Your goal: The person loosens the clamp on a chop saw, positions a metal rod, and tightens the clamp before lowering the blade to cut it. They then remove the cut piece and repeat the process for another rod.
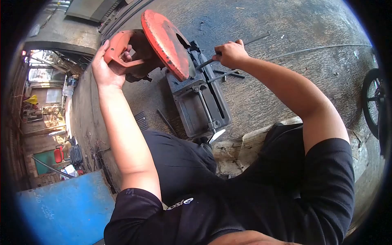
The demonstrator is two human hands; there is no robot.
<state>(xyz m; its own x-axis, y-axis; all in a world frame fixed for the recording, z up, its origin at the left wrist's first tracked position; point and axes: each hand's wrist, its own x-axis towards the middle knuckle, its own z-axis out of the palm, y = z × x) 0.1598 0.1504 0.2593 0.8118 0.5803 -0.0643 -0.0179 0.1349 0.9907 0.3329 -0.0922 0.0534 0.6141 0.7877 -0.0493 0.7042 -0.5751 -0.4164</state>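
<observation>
Your left hand closed round chop saw handle, head raised. Your right hand grips steel rod over saw base, near blade guard. Risk: hand-held rod likely snatches, pulls fingers toward blade.

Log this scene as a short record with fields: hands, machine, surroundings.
left hand: gripping the orange handle of the chop saw
right hand: closed on a thin metal rod at the saw
blade guard: orange, tilted up over the grey base
surroundings: concrete floor, blue panel lower left, wheel at right edge
</observation>
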